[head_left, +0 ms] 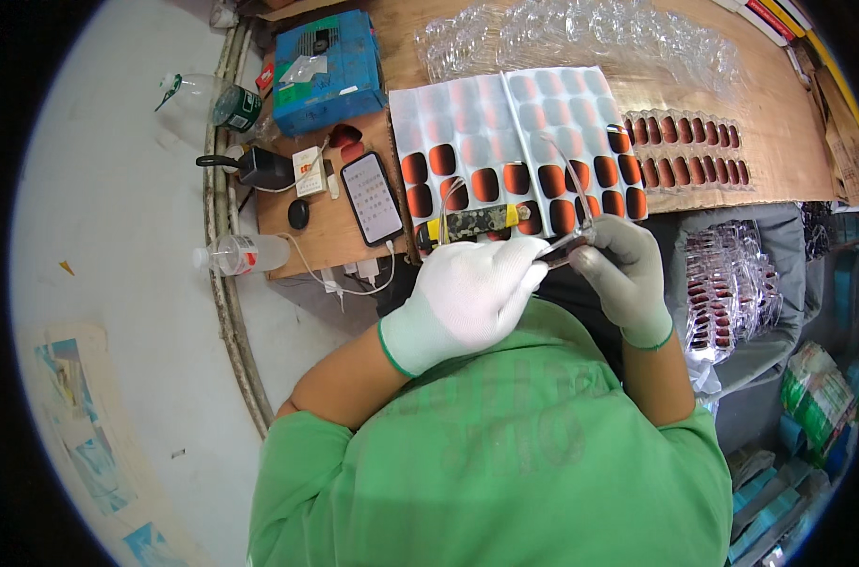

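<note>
Both hands wear white knit gloves and meet in front of my chest. Between them is a pair of glasses (581, 180) with thin clear temples pointing away from me. My left hand (477, 293) is closed around one side of it, hiding much of the front. Thumb and fingers of my right hand (628, 269) pinch the other side, near a hinge. Beyond the hands lies a white sheet (463, 104) bearing rows of orange-to-dark tinted lenses (484, 184), some under a translucent cover. A mottled dark bar with yellow ends (477, 223) rests across the sheet's near edge.
Left on the wooden table are a phone (372, 198) with a cable, a black charger (265, 168) and a blue box (327, 71). Trays of tinted lenses (689, 151) lie right, clear plastic trays (581, 38) at the back. Packed lens trays (727, 283) fill a grey-lined container.
</note>
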### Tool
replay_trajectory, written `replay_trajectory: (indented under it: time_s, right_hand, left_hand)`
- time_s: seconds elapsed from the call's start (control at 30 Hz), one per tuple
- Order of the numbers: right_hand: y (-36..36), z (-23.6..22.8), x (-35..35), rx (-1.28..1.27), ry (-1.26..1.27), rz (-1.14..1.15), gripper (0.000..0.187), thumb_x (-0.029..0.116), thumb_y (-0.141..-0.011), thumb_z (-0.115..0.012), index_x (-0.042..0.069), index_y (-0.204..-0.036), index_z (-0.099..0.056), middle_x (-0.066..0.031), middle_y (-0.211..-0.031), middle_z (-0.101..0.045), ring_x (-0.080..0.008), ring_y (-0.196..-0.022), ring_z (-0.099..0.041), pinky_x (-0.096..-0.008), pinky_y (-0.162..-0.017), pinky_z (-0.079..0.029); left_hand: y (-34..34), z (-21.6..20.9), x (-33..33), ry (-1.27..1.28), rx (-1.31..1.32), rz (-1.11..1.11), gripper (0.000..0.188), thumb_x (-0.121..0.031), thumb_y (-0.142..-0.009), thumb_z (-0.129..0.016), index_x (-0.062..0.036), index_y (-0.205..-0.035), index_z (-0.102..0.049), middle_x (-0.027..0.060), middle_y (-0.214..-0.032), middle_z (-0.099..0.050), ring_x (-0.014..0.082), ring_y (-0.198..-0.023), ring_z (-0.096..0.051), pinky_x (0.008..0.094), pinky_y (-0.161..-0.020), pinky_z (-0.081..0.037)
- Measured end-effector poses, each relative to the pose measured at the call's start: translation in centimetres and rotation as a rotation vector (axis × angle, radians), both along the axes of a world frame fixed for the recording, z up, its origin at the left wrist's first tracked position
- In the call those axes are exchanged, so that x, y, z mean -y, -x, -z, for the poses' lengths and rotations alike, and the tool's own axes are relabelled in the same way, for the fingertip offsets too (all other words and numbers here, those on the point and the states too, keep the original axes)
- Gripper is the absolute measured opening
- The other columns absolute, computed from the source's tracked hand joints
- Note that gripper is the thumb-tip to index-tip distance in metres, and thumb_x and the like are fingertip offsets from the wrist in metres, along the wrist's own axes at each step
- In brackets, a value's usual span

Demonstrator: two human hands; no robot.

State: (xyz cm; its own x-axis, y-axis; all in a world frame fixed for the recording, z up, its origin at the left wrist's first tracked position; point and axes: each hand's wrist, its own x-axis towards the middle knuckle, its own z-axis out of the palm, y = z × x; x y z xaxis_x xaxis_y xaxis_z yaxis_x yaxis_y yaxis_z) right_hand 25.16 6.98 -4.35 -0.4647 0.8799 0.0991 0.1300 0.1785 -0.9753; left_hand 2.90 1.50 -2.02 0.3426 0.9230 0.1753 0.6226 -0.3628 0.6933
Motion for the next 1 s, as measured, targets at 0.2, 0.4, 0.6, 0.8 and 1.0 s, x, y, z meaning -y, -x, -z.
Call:
replay_trajectory:
  time_s: [0.2,0.4,0.6,0.8,1.0]
  right_hand:
    - [0.6,-2.5,-0.2,0.046,0.024,-0.134,0.013,0.008,-0.088,-0.061,-0.004,-0.089,-0.067,-0.0117,-0.076,-0.06,-0.0198,-0.067,-0.055,-0.0332,-0.063,-0.044]
    - [0.1,-5.0,-0.2,0.09,-0.169,-0.204,0.017,0.007,-0.078,-0.063,-0.004,-0.088,-0.07,-0.0172,-0.073,-0.061,-0.0314,-0.063,-0.061,-0.0364,-0.06,-0.047]
    - [0.6,-5.2,0.4,-0.058,-0.125,-0.235,0.021,0.012,-0.081,-0.067,-0.006,-0.091,-0.07,-0.0155,-0.075,-0.061,-0.027,-0.063,-0.059,-0.0356,-0.061,-0.047]
    - [1.3,-4.4,1.3,-0.042,0.037,-0.101,0.021,0.016,-0.087,-0.068,-0.004,-0.083,-0.065,-0.0118,-0.072,-0.056,-0.02,-0.063,-0.052,-0.0331,-0.058,-0.04]
    - [0.9,-4.1,0.8,-0.102,0.112,-0.225,0.02,0.015,-0.089,-0.069,-0.005,-0.085,-0.066,-0.0104,-0.073,-0.058,-0.0165,-0.063,-0.052,-0.0314,-0.059,-0.041]
  left_hand:
    - [0.1,-0.4,0.0,0.177,0.124,-0.017,0.022,-0.013,-0.099,-0.057,-0.0006,-0.115,-0.066,0.0087,-0.076,-0.069,0.0253,-0.067,-0.071,0.035,-0.062,-0.055]
    - [0.5,-2.6,0.7,0.207,0.219,0.008,0.021,-0.012,-0.098,-0.056,-0.0021,-0.113,-0.068,0.0085,-0.076,-0.069,0.024,-0.066,-0.07,0.0341,-0.062,-0.054]
    - [1.5,-3.5,1.0,0.148,0.256,0.11,0.018,-0.008,-0.095,-0.057,0.0,-0.107,-0.067,0.0085,-0.074,-0.068,0.0264,-0.065,-0.069,0.0354,-0.062,-0.054]
    - [1.5,-2.6,1.7,0.266,0.358,0.042,0.017,-0.007,-0.096,-0.053,0.0003,-0.107,-0.065,0.0076,-0.076,-0.068,0.0258,-0.07,-0.07,0.0361,-0.065,-0.055]
    - [2.0,-2.9,1.6,0.325,0.376,0.062,0.015,-0.009,-0.1,-0.051,-0.0007,-0.102,-0.064,0.0066,-0.076,-0.068,0.0234,-0.069,-0.07,0.0343,-0.066,-0.054]
